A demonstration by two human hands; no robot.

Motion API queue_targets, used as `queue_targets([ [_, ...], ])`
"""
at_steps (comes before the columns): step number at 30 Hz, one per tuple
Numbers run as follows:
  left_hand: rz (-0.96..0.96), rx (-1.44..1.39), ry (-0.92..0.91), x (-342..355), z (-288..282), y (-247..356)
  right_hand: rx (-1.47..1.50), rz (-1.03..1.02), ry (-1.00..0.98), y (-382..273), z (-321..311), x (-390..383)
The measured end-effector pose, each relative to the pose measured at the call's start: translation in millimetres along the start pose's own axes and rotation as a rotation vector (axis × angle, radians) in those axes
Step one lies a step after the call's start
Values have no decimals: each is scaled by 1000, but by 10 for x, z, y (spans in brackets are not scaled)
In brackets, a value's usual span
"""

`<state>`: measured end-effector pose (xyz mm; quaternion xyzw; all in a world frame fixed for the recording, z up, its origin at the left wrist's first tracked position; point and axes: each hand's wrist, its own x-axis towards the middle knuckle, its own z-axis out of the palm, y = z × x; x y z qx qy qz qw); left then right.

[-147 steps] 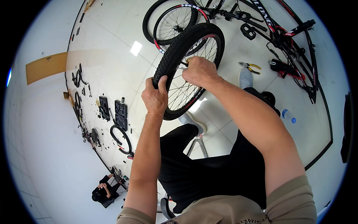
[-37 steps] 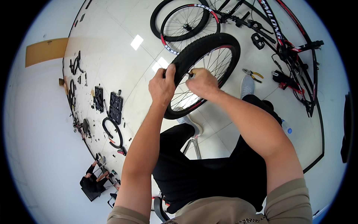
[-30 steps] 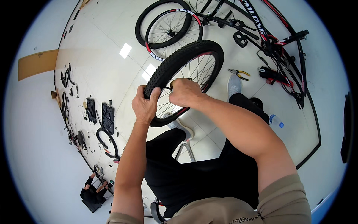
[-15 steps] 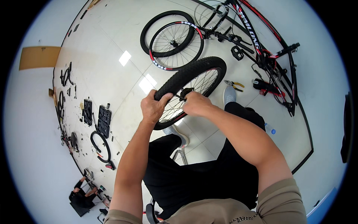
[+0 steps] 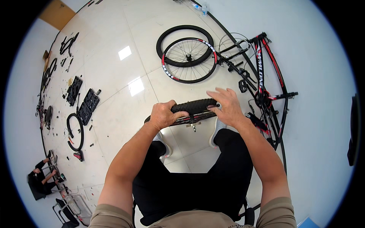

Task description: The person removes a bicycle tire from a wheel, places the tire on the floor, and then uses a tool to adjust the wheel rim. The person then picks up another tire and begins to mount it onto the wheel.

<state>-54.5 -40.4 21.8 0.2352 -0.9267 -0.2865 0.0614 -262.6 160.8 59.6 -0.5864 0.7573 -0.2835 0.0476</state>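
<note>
A bicycle wheel with a knobby black tyre (image 5: 192,106) stands between my hands above the floor, seen nearly edge-on. My left hand (image 5: 164,115) is closed round the tyre's left part, thumb on the near side. At its right end is my right hand (image 5: 228,108), thumb and index finger closed at a small grey round part (image 5: 219,105) beside the tyre. Its other fingers are spread and blurred. What that part is cannot be made out. Below the tyre a hub axle end (image 5: 194,128) with a pale metal piece sticks out toward me. Most spokes are hidden.
On the floor ahead lie a loose tyre (image 5: 185,26) and a red-and-black rim (image 5: 190,81). At right a black-red bicycle frame (image 5: 260,68) leans near the wall. Open tool cases (image 5: 88,106) and a curved black tyre piece (image 5: 81,131) lie left; a person (image 5: 40,180) sits beyond.
The wheel has turned from a slanted side view to nearly edge-on. My right hand has left the hub and come up to the tyre's right end. The camera view has shifted too.
</note>
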Motion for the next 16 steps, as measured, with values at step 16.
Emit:
queue_targets([
  [16,-141,-363,-306,-34,62,-77,-37,327,-514,-43,6,296],
])
